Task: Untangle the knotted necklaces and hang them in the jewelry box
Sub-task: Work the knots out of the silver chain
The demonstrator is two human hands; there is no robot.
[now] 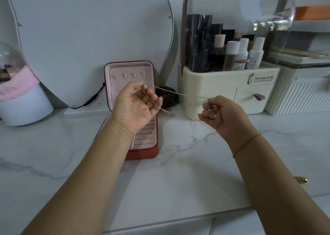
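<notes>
the left hand [135,104] pinches one end of the necklace [180,93] and the right hand [217,112] grips the tangled rest, chain taut between them, while behind the left hand the jewelry box [128,70] hooks are empty, so nothing's hung yet.

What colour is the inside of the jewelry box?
Pale pink inside the jewelry box, with a red outer shell; seen in the head view.

Both forearms are bare, no sleeves showing. The left hand [135,106] wears a gold ring [148,106]; the right wrist carries a thin cord bracelet [247,143] (reddish-brown).
</notes>
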